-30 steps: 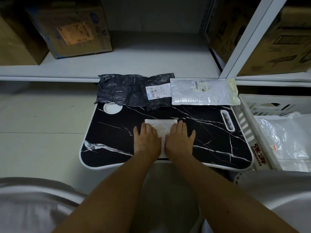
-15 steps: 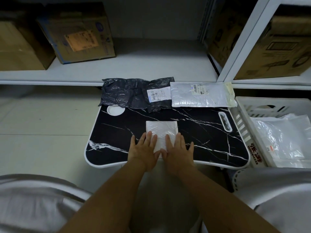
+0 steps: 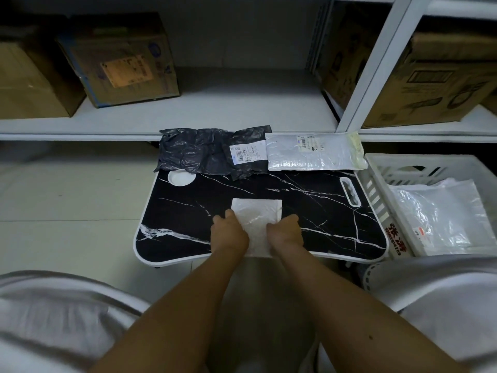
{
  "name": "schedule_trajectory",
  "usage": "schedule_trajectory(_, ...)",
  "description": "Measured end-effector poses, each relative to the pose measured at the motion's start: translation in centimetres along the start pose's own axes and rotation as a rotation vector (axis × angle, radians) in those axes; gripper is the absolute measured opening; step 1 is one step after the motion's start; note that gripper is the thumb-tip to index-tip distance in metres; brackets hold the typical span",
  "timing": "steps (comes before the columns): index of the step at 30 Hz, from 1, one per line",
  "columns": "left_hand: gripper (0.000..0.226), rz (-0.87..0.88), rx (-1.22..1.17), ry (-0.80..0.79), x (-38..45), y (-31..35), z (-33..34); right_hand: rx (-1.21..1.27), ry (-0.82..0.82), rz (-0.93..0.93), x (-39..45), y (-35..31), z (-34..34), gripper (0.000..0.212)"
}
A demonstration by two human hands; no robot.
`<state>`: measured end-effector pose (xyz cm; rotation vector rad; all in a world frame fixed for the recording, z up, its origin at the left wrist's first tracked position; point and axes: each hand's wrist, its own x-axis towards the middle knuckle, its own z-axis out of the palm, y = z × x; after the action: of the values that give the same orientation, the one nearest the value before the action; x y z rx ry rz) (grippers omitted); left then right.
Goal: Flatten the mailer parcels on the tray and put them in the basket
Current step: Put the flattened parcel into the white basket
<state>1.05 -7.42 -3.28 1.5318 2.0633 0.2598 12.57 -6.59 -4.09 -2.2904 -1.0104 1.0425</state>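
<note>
— What lies at the far left?

— Cardboard boxes (image 3: 118, 60) on the white shelf (image 3: 215, 109), and below them pale floor tiles (image 3: 67, 197). My grey-clad knee (image 3: 48, 319) fills the near left corner

— And on the tray?

— The black marble-patterned tray (image 3: 183, 211) carries, along its far edge, a crumpled dark grey mailer (image 3: 199, 152) with a white label, overlapping a round white recess (image 3: 180, 178) in the tray's corner. Just right of it lies a flat silver-white mailer (image 3: 309, 154), touching the dark one's edge

— Where are your hands?

— At the near middle of the tray, on the small white mailer (image 3: 258, 214). My left hand (image 3: 228, 232) grips its left edge, fingers (image 3: 231, 214) curled round the side. My right hand (image 3: 285, 232) grips the right edge the same way, fingers bent down over it. The parcel sits between the two hands, its near end reaching the tray's front rim, its far half lying flat on the dark surface

— Is it lifted?

— I cannot tell; the far corners look flat against the tray

— And further right?

— A slot handle (image 3: 349, 195) cut into the tray's right side, then the white slatted basket (image 3: 376, 195) just beside the tray, touching or nearly so. Inside it lie clear-white plastic parcels (image 3: 435, 219). Above stands a white shelf upright (image 3: 376, 63), with more cardboard boxes (image 3: 435, 76) behind it, and my other knee (image 3: 443, 292) shows at the near right
</note>
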Motion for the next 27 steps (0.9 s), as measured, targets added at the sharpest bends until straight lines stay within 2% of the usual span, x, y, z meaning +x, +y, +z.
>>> schedule_trajectory(5,0.044,-0.021,-0.073,0.013,-0.5,0.4,-0.9,0.068,-0.100,-0.031,0.2,-0.2,-0.8,0.029)
schedule_trajectory(8,0.043,0.012,-0.107,0.044,-1.0,1.2,-1.8,0.115,-0.100,-0.070,0.6,-0.8,-1.9,0.026)
schedule_trajectory(11,0.044,0.083,-0.128,0.061,-1.3,3.2,-2.7,0.092,-0.053,-0.126,0.8,-2.1,-4.2,0.017)
schedule_trajectory(15,0.041,0.187,-0.127,0.070,-1.6,7.3,-3.7,0.022,0.018,-0.188,1.4,-4.2,-9.1,0.030)
schedule_trajectory(21,0.043,0.348,-0.095,0.072,-2.6,15.7,-3.9,0.036,0.174,-0.226,3.1,-5.1,-17.8,0.035)
schedule_trajectory(25,0.043,0.456,-0.092,0.031,-4.0,21.4,-2.7,0.091,0.243,-0.200,4.9,-4.2,-23.8,0.013)
schedule_trajectory(27,0.040,0.504,-0.092,0.005,-4.6,23.8,-1.8,0.134,0.265,-0.182,6.1,-3.2,-26.3,0.012)
